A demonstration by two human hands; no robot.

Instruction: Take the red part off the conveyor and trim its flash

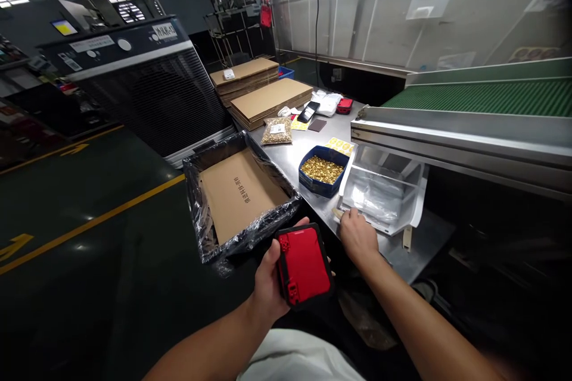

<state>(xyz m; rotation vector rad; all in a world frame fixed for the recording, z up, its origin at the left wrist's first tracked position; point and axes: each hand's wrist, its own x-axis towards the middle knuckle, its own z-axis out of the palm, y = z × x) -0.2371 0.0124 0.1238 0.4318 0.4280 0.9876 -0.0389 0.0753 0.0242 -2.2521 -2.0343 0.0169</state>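
My left hand (268, 283) is closed round a red and black flat case (304, 266), held above my lap at the table's near edge. My right hand (356, 233) reaches forward to the front lip of a white tray (417, 205) that holds clear plastic bags (378, 196). Its fingers curl down at the bags' edge; I cannot make out what they pinch. A blue bin (313, 181) of small brass parts (322, 169) stands just left of the tray.
A cardboard box lined with black plastic (239, 193) sits left of the steel table (308, 146). Flat cardboard stacks (268, 98), a bag of brass parts (277, 130), a phone (308, 111) and another red case (344, 105) lie further back. A green conveyor (482, 98) runs on the right.
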